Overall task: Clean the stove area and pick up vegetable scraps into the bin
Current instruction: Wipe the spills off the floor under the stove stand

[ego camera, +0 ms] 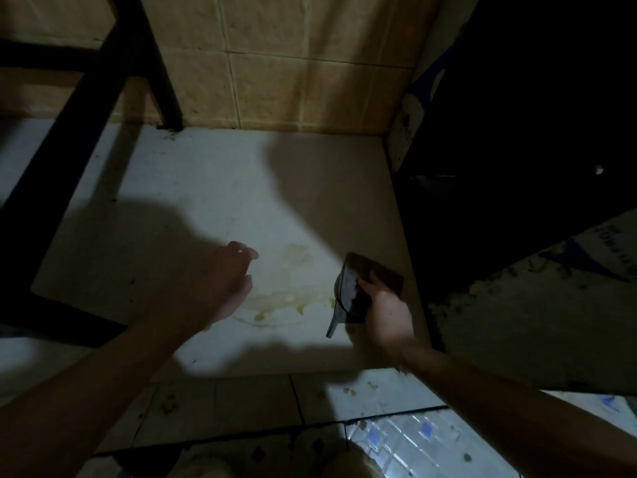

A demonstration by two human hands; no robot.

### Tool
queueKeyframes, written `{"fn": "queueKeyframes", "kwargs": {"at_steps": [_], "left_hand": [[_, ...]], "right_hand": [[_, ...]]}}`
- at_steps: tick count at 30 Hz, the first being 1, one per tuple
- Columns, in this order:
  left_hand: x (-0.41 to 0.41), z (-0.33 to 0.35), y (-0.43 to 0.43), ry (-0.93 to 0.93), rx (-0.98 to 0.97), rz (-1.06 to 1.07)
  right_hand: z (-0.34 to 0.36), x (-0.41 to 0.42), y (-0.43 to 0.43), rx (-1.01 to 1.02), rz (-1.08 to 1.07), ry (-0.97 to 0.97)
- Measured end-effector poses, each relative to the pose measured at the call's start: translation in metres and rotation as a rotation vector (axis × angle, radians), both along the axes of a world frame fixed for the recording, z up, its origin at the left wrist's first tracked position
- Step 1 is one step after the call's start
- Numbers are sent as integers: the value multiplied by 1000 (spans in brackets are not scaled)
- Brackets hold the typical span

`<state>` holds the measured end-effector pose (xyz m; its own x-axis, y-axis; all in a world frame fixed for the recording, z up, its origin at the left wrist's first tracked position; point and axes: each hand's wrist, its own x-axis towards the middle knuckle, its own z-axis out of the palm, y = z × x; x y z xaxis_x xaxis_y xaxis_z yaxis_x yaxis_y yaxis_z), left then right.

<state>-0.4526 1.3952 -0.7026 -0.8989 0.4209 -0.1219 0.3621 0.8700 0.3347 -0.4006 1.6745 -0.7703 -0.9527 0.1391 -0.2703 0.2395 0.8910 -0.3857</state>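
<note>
Nearest the lens, two pale rounded shapes at frame bottom, prob. the person's knees (355,469), w/ both forearms reaching out over a pale slab (206,201) lit by a narrow beam. The left hand (220,281) hovers empty just above the slab, fingers loose and apart, holding nothing. The right hand (386,305) is clamped on a dark tool (379,270), a scraper or small pan, too dim to say which, its thin edge set down on the slab near the right edge. Between the hands lies a yellowish smear (293,300), wet-looking, running toward the slab's front edge.

Step in hand appears to be the cleaning half of the job: working the spill w/ the tool. Next move likely calls for drawing the tool's edge leftward through the smear, held low and flat so liquid gathers rather than spreads. The free hand could steady or block at the far side.

Vegetable scraps (349,391) sit on the tiled floor just past the slab's front edge, not yet picked up. No bin in view, so where they go can't be judged.

Room is tight on two sides. A black frame leg (162,63) stands at the back-left corner, its lower rail along the left edge. A dark bulk (517,132) and crusted ledge (517,322) crowd the right edge, close beside the tool. The tiled wall (275,63) closes the back. The slab's centre and back are open for a sweep.
</note>
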Motion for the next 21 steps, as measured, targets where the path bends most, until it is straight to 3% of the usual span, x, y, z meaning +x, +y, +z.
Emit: {"fn": "queueKeyframes", "kwargs": {"at_steps": [9,21], "left_hand": [[7,-7,-23,29,-1,83],[28,-11,-75,61,-143,202]], "right_hand": [[0,7,-31,45,98,-26],[2,-18,-119,15,401,-151]]}}
